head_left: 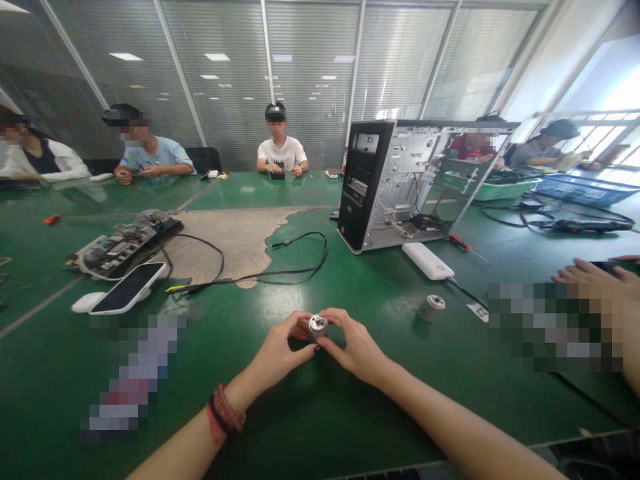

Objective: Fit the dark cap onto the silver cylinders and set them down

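Note:
A small silver metal cylinder (318,326) is upright between my two hands, low over the green table (280,433). Dark recesses and small raised parts show on its top face. My left hand (284,345), with red and dark bands at the wrist, grips it from the left with closed fingers. From the right, thumb and fingers of my right hand (356,343) close on the same cylinder. The fingertips hide much of its side. Off to the right stands a similar metal cylinder (431,309), touched by neither hand.
Beyond my hands stand an open computer case (373,190) and a white power bank (427,261). A screwdriver (460,243) lies nearby. At left are a phone (129,289), a black cable (300,268) and a circuit assembly (127,245). Another person's hands (595,283) are at right; several people sit around.

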Demonstrator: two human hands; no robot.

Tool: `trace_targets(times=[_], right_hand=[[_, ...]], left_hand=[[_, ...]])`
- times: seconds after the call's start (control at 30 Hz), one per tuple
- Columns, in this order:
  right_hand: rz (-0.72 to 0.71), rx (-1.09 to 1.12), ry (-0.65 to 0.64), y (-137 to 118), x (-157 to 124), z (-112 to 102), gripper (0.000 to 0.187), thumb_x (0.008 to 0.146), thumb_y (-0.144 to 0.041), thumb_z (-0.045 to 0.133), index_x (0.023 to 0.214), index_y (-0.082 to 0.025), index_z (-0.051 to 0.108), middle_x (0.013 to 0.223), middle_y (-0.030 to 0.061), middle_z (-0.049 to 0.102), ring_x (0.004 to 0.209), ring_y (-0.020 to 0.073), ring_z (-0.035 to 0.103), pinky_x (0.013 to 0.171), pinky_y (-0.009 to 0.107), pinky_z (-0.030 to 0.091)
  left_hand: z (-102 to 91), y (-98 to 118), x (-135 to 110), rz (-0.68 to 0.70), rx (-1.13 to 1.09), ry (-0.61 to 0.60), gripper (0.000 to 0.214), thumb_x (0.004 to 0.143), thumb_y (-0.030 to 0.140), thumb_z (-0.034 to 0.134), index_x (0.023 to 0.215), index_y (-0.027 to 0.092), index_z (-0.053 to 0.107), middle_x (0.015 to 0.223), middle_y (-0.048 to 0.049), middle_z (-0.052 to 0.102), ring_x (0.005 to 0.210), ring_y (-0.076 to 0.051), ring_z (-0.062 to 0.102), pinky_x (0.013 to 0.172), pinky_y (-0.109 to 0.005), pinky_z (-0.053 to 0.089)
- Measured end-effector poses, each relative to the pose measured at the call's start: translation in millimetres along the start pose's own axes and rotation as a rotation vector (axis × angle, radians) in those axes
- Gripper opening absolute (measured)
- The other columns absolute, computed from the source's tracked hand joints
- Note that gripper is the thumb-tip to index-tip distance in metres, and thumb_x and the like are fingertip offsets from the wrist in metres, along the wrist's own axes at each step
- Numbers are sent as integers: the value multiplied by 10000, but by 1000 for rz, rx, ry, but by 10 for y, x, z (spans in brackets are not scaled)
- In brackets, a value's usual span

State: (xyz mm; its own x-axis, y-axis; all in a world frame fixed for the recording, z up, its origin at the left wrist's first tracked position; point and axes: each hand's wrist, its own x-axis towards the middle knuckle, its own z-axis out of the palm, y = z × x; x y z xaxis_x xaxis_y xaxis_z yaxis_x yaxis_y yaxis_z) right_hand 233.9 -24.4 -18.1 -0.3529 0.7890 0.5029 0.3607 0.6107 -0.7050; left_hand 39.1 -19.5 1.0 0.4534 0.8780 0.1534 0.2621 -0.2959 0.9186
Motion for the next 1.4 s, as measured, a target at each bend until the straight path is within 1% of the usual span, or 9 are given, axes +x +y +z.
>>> trace_targets(times=[0.13,0.27,0.4,0.57,0.73,0.93,1.07,1.23,1.4], right_hand=[[-99,-102,31,47,-31,63,374,857,-272,585,1203,-238,447,1123,92,637,1054,228,620,907,398,499],[-44,-44,14,31,-32,94,409,850,-260,592,1220,-249,418,1185,84,609,1116,215,594,948,385,487],[9,20,-7,1,-26,86,460,825,-240,619,1226,-254,394,1153,65,623,1082,197,615,943,366,496],[-99,-130,0,-15,-19,24,511,796,-287,661,1250,-235,432,1228,101,585,1155,234,554,983,418,454],[-149,-175,64,-20,-4,-20,456,800,-293,662,1204,-217,467,1158,100,607,1111,229,556,959,408,460],[-201,-161,121,-60,1,-19,329,815,-245,637,1121,-216,522,1083,93,588,1070,218,550,911,375,483],[-219,-183,111,-74,8,-9,297,814,-243,636,1097,-217,550,1089,94,562,1069,222,539,906,375,481],[-199,-163,101,-67,35,-18,199,837,-231,609,1034,-226,579,1081,83,565,1065,213,533,914,374,471],[-162,-95,94,-61,29,1,139,847,-209,590,985,-224,592,1054,78,566,1036,203,542,906,367,471]], left_hand=[[-21,43,-3,33,69,28,373,761,166,664,1116,191,551,987,-28,674,921,-176,636,881,-316,490],[-26,58,-18,90,169,48,427,764,135,650,1176,211,566,1123,-36,661,1026,-193,617,938,-329,468],[-22,38,-39,155,232,56,427,795,145,627,1210,227,568,1225,-42,629,1113,-209,588,993,-353,444],[-26,20,-56,260,327,113,414,815,163,623,1219,237,569,1136,-48,642,1043,-202,595,934,-346,474],[-23,-14,-53,337,478,188,400,833,137,589,1214,257,573,1073,-47,623,1006,-201,571,908,-365,465],[-27,-43,-59,328,539,175,404,859,162,562,1249,266,542,1063,-52,599,1008,-207,550,898,-377,455],[-16,-67,-64,309,567,136,421,849,167,574,1258,259,534,1018,-51,587,955,-204,547,856,-367,462],[-1,-91,-47,300,613,109,391,844,204,581,1232,245,550,959,-51,581,894,-212,545,803,-368,464],[-11,-62,-44,273,613,67,346,832,209,587,1176,228,566,992,-56,603,918,-220,554,835,-374,463]])
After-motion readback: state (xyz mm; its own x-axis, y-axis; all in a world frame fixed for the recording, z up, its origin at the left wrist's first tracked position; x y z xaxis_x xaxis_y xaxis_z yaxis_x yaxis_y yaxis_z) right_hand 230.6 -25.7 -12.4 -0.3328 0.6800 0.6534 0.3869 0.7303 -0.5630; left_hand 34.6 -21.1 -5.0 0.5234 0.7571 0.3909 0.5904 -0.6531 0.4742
